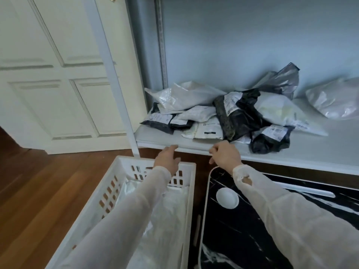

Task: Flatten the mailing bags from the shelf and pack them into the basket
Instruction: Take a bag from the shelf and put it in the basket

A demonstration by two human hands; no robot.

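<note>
A heap of crumpled mailing bags (pixel 229 111), black, white and grey, lies on the white shelf (pixel 310 150). One more pale bag (pixel 334 101) sits apart at the far right. Below the shelf's left end stands the white slotted basket (pixel 108 193) with white bags (pixel 171 208) lying inside. My left hand (pixel 168 159) is stretched out over the basket's far rim, fingers apart and holding nothing. My right hand (pixel 225 154) hovers at the shelf's front edge just below the heap, fingers loosely curled with nothing in them.
A black marble-patterned board (pixel 242 230) with a white round dish (pixel 227 198) on it lies right of the basket. A white panelled door (pixel 58 74) stands at the left, a white shelf post (pixel 116 84) beside it. Wooden floor (pixel 38 191) spreads to the left.
</note>
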